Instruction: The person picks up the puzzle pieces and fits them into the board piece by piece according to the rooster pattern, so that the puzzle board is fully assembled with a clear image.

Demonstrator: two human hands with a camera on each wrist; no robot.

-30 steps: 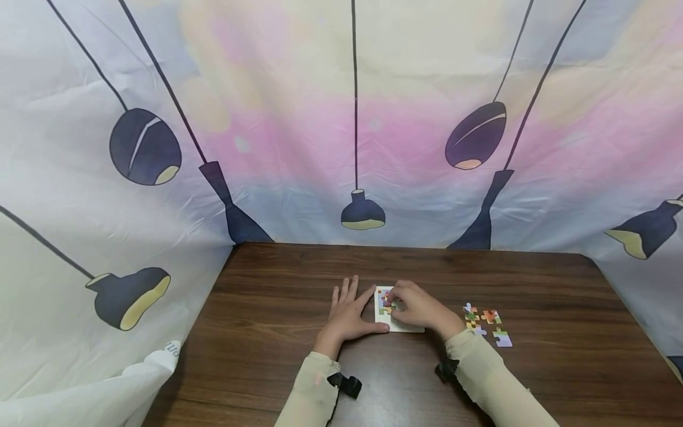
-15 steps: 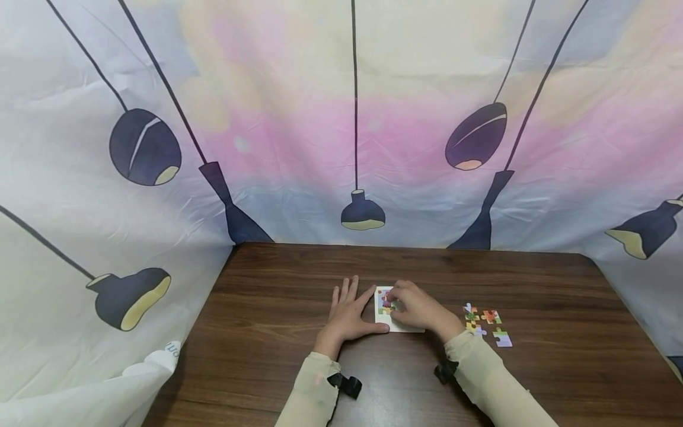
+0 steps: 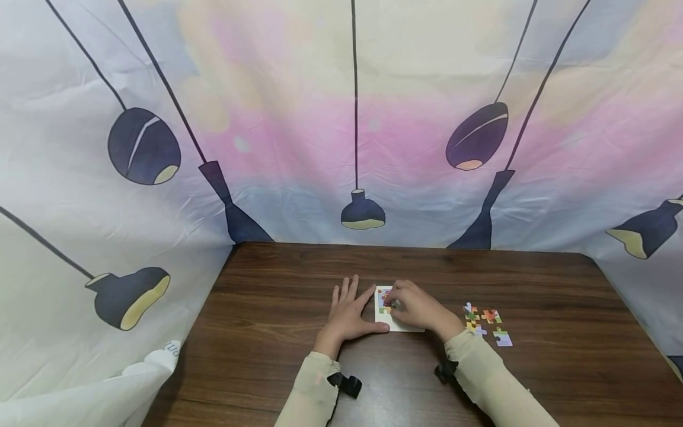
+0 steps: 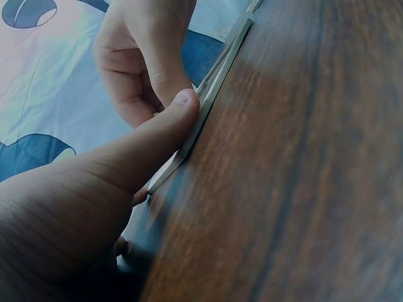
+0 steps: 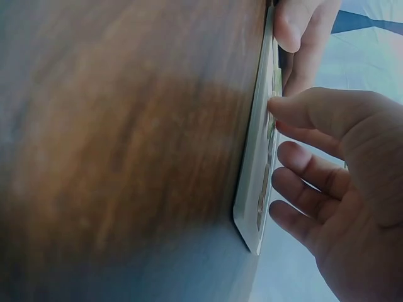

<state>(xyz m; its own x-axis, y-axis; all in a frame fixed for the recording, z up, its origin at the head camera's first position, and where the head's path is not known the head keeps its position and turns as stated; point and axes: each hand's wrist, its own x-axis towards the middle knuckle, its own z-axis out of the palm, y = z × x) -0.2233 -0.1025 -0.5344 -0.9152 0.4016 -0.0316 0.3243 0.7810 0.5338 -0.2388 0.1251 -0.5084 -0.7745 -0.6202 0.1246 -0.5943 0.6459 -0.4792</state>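
A small white jigsaw board (image 3: pixel 397 327) lies flat on the table, its upper left filled with colourful puzzle pieces (image 3: pixel 381 303). Along its left side my left hand (image 3: pixel 348 317) is spread with straight fingers, the index tip at the upper left corner and the thumb on the near edge. My right hand (image 3: pixel 420 306) reaches over the board from the right and pinches a puzzle piece down against it, the piece mostly hidden by the fingers. In the right wrist view, thumb and index meet at the board's surface (image 5: pixel 255 170), while the other fingers curl loosely above it.
Several loose jigsaw pieces (image 3: pixel 472 316) lie to the right of the right hand, with one lilac and green piece (image 3: pixel 503 338) nearer me. The brown wooden table (image 3: pixel 277 332) ends at a printed cloth backdrop (image 3: pixel 299 148) behind and on both sides.
The right fingertips shift very slightly over the same spot on the board. The left hand, the board and the loose pieces stay where they were.
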